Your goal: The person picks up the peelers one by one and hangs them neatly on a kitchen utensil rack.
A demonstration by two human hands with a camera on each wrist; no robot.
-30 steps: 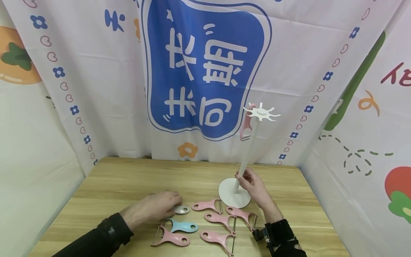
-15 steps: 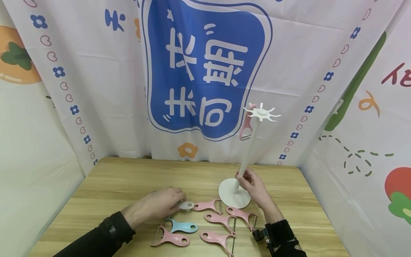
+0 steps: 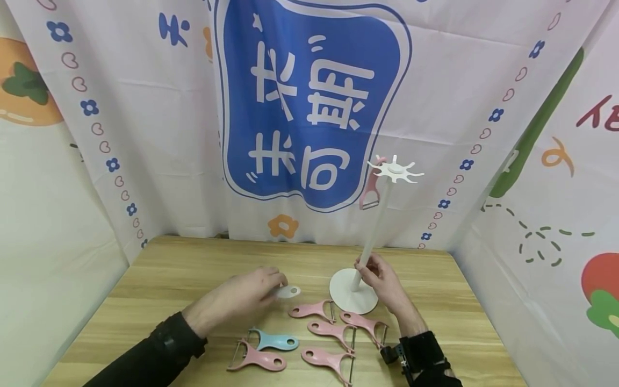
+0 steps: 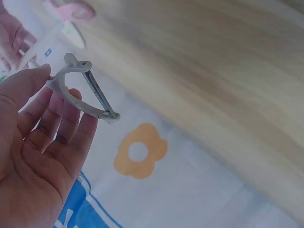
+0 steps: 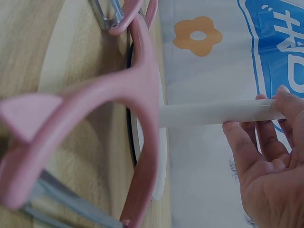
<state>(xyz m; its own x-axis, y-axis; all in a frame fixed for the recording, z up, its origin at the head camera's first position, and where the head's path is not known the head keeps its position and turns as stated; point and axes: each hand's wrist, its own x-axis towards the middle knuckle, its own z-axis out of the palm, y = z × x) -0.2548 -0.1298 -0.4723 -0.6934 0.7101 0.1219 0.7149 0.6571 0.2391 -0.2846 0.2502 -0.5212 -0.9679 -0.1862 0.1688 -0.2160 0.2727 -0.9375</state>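
My left hand [image 3: 249, 295] pinches a light grey peeler [image 3: 288, 292] near its blade end, its holed handle pointing right. In the left wrist view the thumb and fingers grip the grey peeler [image 4: 71, 95] behind its metal blade. My right hand [image 3: 382, 279] holds the lower pole of a white stand [image 3: 374, 231] with a round base and a star-shaped ring of hooks on top. The right wrist view shows thumb and fingers around the white pole [image 5: 199, 114]. One pink peeler [image 3: 371, 188] hangs from a hook on the stand's left side.
Several pink peelers [image 3: 329, 357] lie in front of the stand's base. A blue peeler [image 3: 278, 341] and another pink peeler [image 3: 261, 359] lie below my left hand. A printed curtain [image 3: 184, 134] rises behind the wooden table [image 3: 193, 252].
My left hand has picked the grey peeler up from beside the blue one and moved it up and to the right. My right hand stays on the pole.
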